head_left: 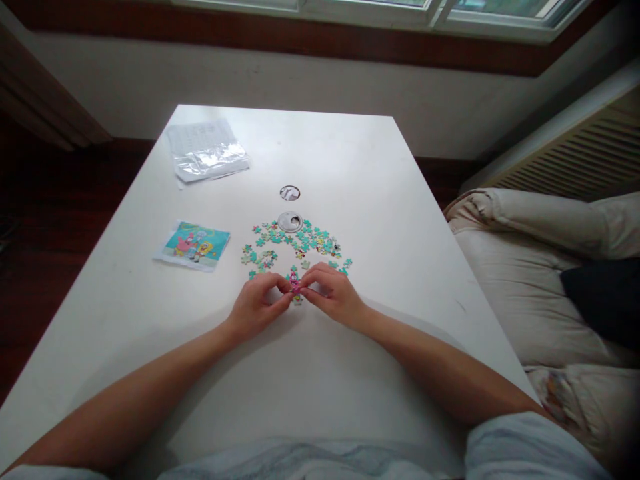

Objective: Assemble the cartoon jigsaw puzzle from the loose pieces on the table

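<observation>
Both hands meet over a small cluster of jigsaw pieces (295, 277) with a pink cartoon figure on it. My left hand (257, 301) pinches its left side between thumb and forefinger. From the other side, my right hand (334, 293) pinches at the pink part in the same way. How many pieces the fingertips cover cannot be made out. Just beyond the hands, loose jigsaw pieces (313, 235), mostly turquoise with some yellow and red, lie scattered in an arc. To the left lies a reference picture (196, 247) showing pink, turquoise and yellow cartoon characters.
A clear plastic bag with papers (209, 152) lies at the table's far left. A round metallic-looking disc (290, 221) touches the scattered pieces, and a round hole (289, 193) sits behind it. A beige sofa (520, 287) stands right of the white table (340, 157).
</observation>
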{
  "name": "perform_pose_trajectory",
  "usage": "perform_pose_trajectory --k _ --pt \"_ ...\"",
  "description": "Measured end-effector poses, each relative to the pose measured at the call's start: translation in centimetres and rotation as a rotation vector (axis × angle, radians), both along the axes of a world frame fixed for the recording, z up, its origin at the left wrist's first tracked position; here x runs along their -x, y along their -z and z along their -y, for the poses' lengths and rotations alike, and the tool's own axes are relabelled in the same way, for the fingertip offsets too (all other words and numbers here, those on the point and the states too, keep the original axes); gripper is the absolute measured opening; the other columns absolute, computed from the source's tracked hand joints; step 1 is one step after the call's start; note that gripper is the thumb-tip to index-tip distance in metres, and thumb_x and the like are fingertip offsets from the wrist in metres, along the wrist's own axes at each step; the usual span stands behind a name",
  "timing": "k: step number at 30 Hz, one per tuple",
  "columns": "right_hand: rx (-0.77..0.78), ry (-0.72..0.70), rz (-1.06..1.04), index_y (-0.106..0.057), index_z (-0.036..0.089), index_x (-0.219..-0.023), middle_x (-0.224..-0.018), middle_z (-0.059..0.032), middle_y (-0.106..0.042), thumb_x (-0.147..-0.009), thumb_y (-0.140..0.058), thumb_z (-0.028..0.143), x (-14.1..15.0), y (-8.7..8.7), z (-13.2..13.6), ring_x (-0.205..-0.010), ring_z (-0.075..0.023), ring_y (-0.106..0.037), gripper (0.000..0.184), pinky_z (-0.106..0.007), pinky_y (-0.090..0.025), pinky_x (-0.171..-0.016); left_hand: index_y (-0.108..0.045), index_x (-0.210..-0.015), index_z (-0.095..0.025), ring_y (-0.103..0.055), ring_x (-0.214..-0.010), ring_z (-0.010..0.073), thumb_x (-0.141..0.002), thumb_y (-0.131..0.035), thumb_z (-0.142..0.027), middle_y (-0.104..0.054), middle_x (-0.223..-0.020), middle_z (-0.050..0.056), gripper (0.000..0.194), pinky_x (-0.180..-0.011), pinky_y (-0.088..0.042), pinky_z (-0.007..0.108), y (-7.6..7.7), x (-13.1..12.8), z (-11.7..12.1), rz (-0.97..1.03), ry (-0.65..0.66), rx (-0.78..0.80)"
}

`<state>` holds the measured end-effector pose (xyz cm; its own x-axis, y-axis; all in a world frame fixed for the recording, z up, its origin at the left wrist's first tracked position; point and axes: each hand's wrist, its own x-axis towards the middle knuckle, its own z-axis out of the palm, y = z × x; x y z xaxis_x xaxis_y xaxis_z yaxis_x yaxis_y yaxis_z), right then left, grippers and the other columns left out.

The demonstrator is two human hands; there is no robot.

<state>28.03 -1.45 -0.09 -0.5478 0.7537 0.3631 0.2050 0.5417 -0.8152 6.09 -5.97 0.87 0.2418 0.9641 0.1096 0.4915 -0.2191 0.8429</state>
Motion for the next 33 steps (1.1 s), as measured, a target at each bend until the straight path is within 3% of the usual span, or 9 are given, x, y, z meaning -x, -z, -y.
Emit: perform_pose_trajectory --k 4,8,16,23,33 --pt "0.026 0.018 0.001 -0.071 0.023 -0.091 -0.087 -0.0038 -0.072 -0.099 -0.066 0.042 -0.01 0.06 -0.01 -0.086 -0.0186 -0.065 0.021 -0.034 -0.049 -0.081 -0.069 -0.088 -0.023 -0.065 -0.084 0.0198 -0.098 -0.06 -0.035 -0.074 -0.085 0.002 0.019 -0.084 -0.045 0.036 0.02 0.12 -0.03 -0.166 0.042 -0.129" --pt "0.022 0.031 0.033 -0.07 0.023 -0.09 -0.086 -0.004 -0.071 -0.1 -0.064 0.045 -0.02 0.11 -0.05 -0.085 -0.0186 -0.064 0.025 -0.034 -0.048 -0.08 -0.067 -0.095 -0.023 -0.065 -0.089 0.0193 -0.099 -0.058 -0.031 -0.073 -0.09 0.002 0.012 -0.09 -0.046 0.036 -0.04 0.19 -0.01 -0.174 -0.005 -0.171" --pt "-0.023 0.022 0.086 -0.07 0.023 -0.089 -0.087 -0.0053 -0.071 -0.1 -0.063 0.043 0.08 0.01 -0.03 -0.086 -0.0197 -0.064 0.024 -0.034 -0.049 -0.081 -0.067 -0.096 -0.025 -0.066 -0.086 0.0178 -0.092 -0.062 -0.023 -0.073 -0.089 0.001 0.006 -0.085 -0.05 0.032 0.06 -0.01 0.14 -0.087 -0.05 -0.13" --pt "-0.081 0.032 0.116 -0.069 0.023 -0.088 -0.087 -0.0053 -0.071 -0.1 -0.064 0.039 0.04 0.65 -0.13 -0.088 -0.0208 -0.063 0.02 -0.036 -0.048 -0.084 -0.067 -0.092 -0.024 -0.064 -0.085 0.0186 -0.089 -0.061 -0.017 -0.073 -0.087 -0.001 0.01 -0.089 -0.043 0.036 0.31 0.35 -0.21 -0.239 -0.045 -0.117" --pt "-0.082 0.047 0.14 -0.068 0.023 -0.088 -0.087 -0.0055 -0.07 -0.101 -0.061 0.038 -0.15 0.58 -0.27 -0.088 -0.021 -0.062 0.021 -0.037 -0.048 -0.083 -0.07 -0.092 -0.025 -0.062 -0.087 0.0219 -0.094 -0.065 -0.026 -0.074 -0.084 -0.001 0.005 -0.086 -0.035 0.04 0.21 0.13 -0.36 -0.42 -0.047 -0.127"
